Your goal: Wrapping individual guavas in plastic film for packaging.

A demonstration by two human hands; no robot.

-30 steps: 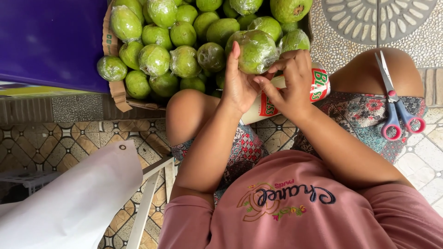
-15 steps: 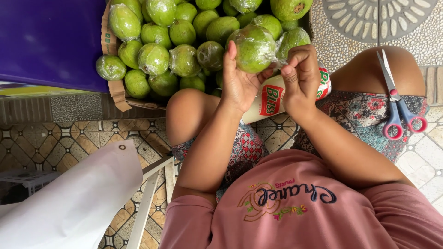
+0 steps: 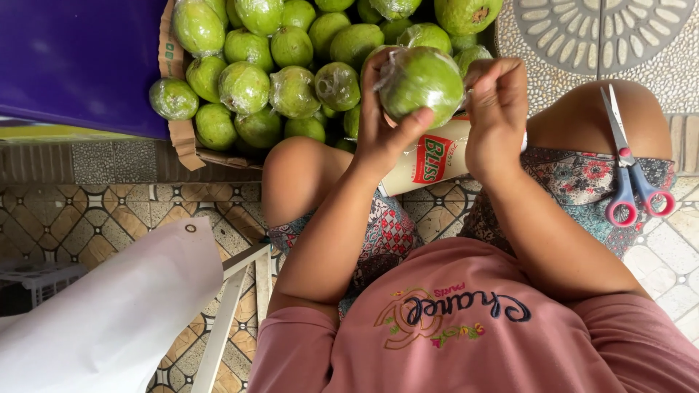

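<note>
My left hand grips a green guava wrapped in clear plastic film, thumb under it and fingers behind. My right hand is at the fruit's right side, its fingertips pinching the film there. Both hands are raised over my lap, just in front of the pile of fruit. Under them a cream roll with a red label lies across my thighs, partly hidden by my hands.
A cardboard box holds several film-wrapped green guavas. A purple container stands at the left. Scissors with red and blue handles rest on my right knee. A white sheet lies at the lower left on the tiled floor.
The guava has been turned and shifted a little right. My right hand has moved from under the fruit up to its right side. My left hand keeps its grip.
</note>
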